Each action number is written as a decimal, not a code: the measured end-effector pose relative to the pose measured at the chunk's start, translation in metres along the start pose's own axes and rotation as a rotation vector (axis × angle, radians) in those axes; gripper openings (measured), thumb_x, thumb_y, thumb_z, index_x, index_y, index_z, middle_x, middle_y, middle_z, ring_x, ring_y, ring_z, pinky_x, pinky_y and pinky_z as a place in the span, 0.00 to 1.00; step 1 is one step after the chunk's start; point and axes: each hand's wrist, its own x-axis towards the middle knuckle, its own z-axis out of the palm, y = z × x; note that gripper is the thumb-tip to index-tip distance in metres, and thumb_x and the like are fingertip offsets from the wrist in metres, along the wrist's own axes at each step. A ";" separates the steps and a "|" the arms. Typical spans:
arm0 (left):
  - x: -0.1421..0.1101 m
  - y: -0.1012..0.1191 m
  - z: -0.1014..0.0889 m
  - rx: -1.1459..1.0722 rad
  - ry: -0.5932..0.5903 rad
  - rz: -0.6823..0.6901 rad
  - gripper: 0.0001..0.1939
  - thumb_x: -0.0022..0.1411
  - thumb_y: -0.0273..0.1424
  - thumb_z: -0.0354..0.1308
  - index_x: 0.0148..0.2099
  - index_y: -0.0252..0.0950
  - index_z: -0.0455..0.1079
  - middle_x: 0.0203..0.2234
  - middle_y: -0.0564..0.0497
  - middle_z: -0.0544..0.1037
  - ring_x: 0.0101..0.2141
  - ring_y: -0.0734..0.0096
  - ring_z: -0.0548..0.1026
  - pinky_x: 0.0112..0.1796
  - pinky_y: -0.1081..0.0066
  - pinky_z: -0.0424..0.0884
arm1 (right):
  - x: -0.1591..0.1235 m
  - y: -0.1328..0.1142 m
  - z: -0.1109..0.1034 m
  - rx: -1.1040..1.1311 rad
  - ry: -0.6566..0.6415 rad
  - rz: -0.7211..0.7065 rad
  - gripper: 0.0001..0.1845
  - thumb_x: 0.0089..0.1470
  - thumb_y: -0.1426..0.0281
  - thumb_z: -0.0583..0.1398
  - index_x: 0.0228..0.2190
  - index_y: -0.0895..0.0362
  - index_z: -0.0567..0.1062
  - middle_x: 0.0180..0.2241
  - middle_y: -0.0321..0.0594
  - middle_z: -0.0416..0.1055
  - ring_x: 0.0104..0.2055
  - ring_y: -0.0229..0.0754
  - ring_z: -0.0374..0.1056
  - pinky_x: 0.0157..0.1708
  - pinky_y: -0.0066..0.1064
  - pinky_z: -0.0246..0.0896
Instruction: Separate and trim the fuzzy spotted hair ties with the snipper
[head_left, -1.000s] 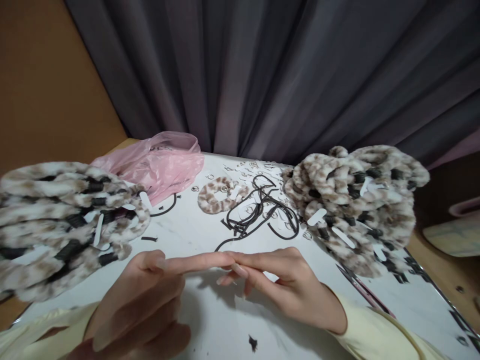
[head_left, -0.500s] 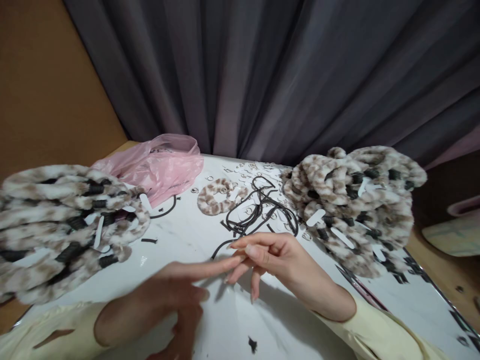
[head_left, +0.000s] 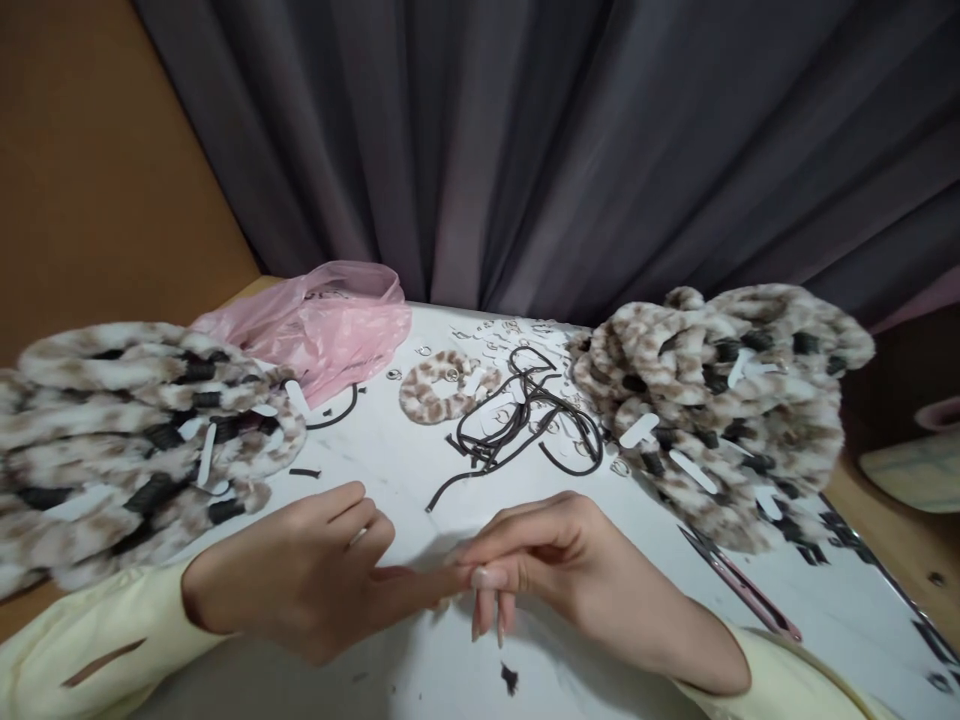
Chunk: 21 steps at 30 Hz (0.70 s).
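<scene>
My left hand (head_left: 307, 570) hovers over the table with most fingers curled in and one digit stretched to the right. Nothing shows in it, though its palm is hidden. My right hand (head_left: 577, 580) is closed in a pinch at the tip of that digit, its other fingers hanging down. Whether something small lies between them cannot be seen. Just beyond the hands lies a tangled dark cord (head_left: 517, 430). Left of the cord is a brown-and-white fluffy ring (head_left: 431, 390) with a white tag. A frayed black scrap (head_left: 510, 679) lies below the right hand.
Piles of fluffy rings with dark wrapped bands and white tags stand left (head_left: 112, 390) and right (head_left: 757, 400). A pink plastic bag (head_left: 337, 325) lies at the back left. Small metal rings (head_left: 619, 467) are scattered near the cord. Pink-handled snips (head_left: 742, 585) rest at right.
My left fingers have curled in, and the hand has turned and risen. My right hand has moved slightly down and closed round the left digit's tip. The snips now show more fully.
</scene>
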 end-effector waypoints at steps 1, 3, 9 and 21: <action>-0.001 0.000 -0.001 0.006 0.003 0.003 0.26 0.62 0.21 0.39 0.59 0.43 0.60 0.16 0.54 0.60 0.19 0.68 0.56 0.24 0.66 0.48 | -0.001 0.000 0.002 -0.045 0.016 -0.027 0.09 0.54 0.72 0.60 0.33 0.64 0.79 0.24 0.45 0.76 0.22 0.34 0.71 0.25 0.24 0.69; -0.002 0.000 -0.002 0.009 0.014 0.015 0.26 0.60 0.20 0.42 0.59 0.42 0.59 0.16 0.55 0.61 0.20 0.69 0.57 0.24 0.66 0.48 | -0.002 0.000 0.005 -0.157 0.048 -0.095 0.10 0.55 0.73 0.58 0.32 0.64 0.79 0.24 0.44 0.76 0.22 0.34 0.71 0.24 0.23 0.69; 0.000 -0.001 -0.005 -0.046 0.039 0.030 0.27 0.56 0.16 0.41 0.56 0.39 0.63 0.17 0.55 0.60 0.21 0.70 0.57 0.23 0.68 0.49 | -0.006 0.000 0.010 -0.522 0.133 -0.343 0.11 0.55 0.81 0.55 0.29 0.61 0.77 0.25 0.39 0.75 0.25 0.33 0.71 0.27 0.20 0.68; 0.006 -0.001 -0.006 -0.138 0.009 0.037 0.22 0.59 0.23 0.47 0.56 0.38 0.63 0.18 0.55 0.62 0.20 0.70 0.56 0.22 0.67 0.47 | -0.011 0.002 0.001 -0.939 -0.001 -0.611 0.13 0.57 0.82 0.48 0.38 0.61 0.69 0.31 0.42 0.73 0.34 0.36 0.71 0.31 0.24 0.65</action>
